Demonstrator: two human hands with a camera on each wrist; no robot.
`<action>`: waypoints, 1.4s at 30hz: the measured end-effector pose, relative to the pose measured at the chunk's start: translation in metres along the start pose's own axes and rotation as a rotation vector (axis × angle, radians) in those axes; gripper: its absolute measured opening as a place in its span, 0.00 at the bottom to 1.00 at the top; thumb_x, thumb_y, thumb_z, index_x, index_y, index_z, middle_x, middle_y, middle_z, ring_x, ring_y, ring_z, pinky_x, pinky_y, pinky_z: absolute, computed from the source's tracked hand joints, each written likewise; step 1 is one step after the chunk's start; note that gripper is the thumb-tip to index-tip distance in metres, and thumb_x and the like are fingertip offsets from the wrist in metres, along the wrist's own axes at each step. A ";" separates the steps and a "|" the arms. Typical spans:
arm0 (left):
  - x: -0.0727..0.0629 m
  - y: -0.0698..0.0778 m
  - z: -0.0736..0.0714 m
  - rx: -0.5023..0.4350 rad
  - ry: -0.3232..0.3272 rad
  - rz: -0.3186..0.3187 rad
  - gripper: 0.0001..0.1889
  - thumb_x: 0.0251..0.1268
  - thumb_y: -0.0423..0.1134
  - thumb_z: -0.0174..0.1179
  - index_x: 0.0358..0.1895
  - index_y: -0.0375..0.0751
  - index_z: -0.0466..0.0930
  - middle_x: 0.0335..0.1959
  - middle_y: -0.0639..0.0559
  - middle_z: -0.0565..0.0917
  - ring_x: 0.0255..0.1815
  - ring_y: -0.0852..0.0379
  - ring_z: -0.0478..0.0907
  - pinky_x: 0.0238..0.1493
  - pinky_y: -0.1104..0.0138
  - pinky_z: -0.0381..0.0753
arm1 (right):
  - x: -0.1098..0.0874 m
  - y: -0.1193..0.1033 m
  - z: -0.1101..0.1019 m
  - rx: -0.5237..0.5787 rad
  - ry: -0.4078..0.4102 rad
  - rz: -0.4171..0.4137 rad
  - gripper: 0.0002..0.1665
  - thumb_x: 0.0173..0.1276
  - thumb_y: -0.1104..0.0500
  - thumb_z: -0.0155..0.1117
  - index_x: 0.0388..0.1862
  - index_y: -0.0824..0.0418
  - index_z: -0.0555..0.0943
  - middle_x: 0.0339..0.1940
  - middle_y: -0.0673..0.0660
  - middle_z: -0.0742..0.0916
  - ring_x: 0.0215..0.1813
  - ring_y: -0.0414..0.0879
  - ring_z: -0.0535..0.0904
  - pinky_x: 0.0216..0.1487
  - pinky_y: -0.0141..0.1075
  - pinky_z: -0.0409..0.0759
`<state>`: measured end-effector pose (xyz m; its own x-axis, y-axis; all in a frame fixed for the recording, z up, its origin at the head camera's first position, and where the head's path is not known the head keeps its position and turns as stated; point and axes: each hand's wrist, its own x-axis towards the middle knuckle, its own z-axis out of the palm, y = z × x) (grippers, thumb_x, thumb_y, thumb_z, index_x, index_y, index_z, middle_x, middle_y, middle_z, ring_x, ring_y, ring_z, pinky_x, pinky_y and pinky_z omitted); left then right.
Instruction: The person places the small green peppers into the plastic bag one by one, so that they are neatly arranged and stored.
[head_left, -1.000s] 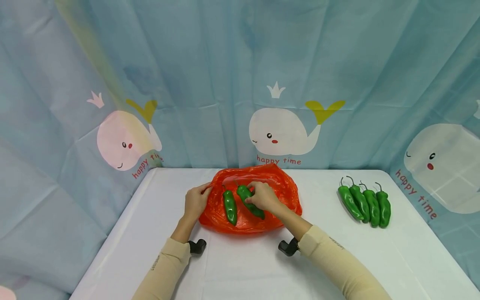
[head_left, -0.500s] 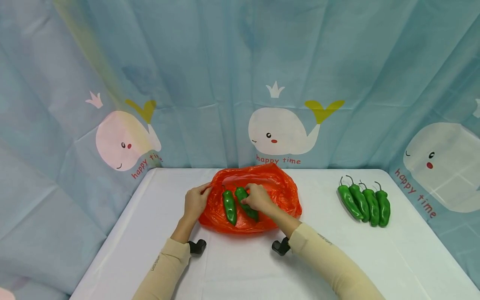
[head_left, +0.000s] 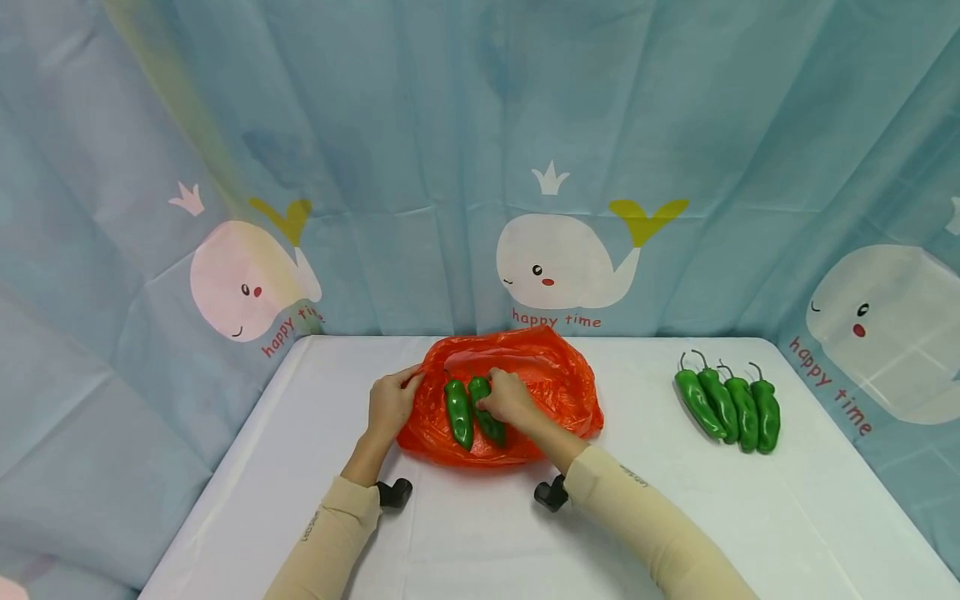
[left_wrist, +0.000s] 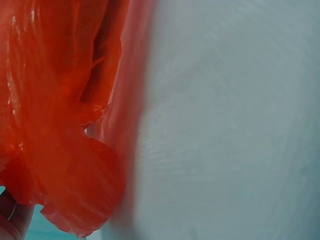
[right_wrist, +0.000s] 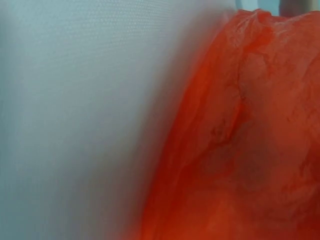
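Observation:
A red plastic bag (head_left: pixel 558 387) lies spread open at the table's middle, its crinkled side filling much of both wrist views. My left hand (head_left: pixel 392 404) pinches the bag's left rim; in the left wrist view, its fingers (left_wrist: pixel 17 215) show at the lower left beside the red plastic (left_wrist: pixel 65 150). Inside the bag, a green chili pepper (head_left: pixel 459 415) rests on the left with its stem toward the back. Just right of it, my right hand (head_left: pixel 512 400) holds a second green chili pepper (head_left: pixel 491 427) by its upper part, partly covering it.
Several more green chili peppers (head_left: pixel 742 412) lie side by side at the back right of the white table (head_left: pixel 480 542), stems toward the back. A blue curtain (head_left: pixel 420 150) with printed whales hangs behind and along both sides.
My right hand has moved left with its pepper, bringing it closer alongside the other pepper in the bag. The left hand has stayed at the bag's rim.

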<state>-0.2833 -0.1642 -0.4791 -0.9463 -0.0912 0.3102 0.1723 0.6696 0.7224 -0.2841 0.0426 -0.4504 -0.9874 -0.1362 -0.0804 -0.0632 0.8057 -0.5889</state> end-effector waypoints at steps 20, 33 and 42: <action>0.002 -0.001 0.001 -0.003 0.003 0.015 0.15 0.70 0.41 0.58 0.54 0.39 0.84 0.49 0.40 0.87 0.52 0.42 0.83 0.55 0.52 0.82 | -0.002 -0.010 0.012 -0.028 0.007 0.024 0.28 0.58 0.55 0.75 0.51 0.69 0.74 0.46 0.66 0.85 0.47 0.55 0.83 0.47 0.43 0.84; 0.003 -0.004 0.002 -0.007 0.009 0.017 0.15 0.70 0.41 0.58 0.53 0.39 0.85 0.48 0.41 0.87 0.52 0.42 0.84 0.54 0.52 0.82 | 0.000 -0.004 0.015 0.008 -0.029 0.012 0.18 0.59 0.53 0.74 0.33 0.66 0.79 0.30 0.57 0.83 0.30 0.45 0.77 0.30 0.34 0.81; 0.002 -0.003 0.001 -0.009 0.011 0.012 0.14 0.69 0.40 0.58 0.53 0.39 0.85 0.48 0.41 0.87 0.52 0.42 0.84 0.55 0.51 0.82 | -0.003 0.004 0.006 0.031 -0.045 -0.021 0.24 0.60 0.52 0.73 0.47 0.69 0.82 0.43 0.62 0.86 0.40 0.49 0.80 0.41 0.41 0.82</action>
<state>-0.2862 -0.1657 -0.4815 -0.9409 -0.0917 0.3259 0.1862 0.6639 0.7243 -0.2805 0.0425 -0.4577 -0.9783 -0.1791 -0.1037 -0.0783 0.7841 -0.6157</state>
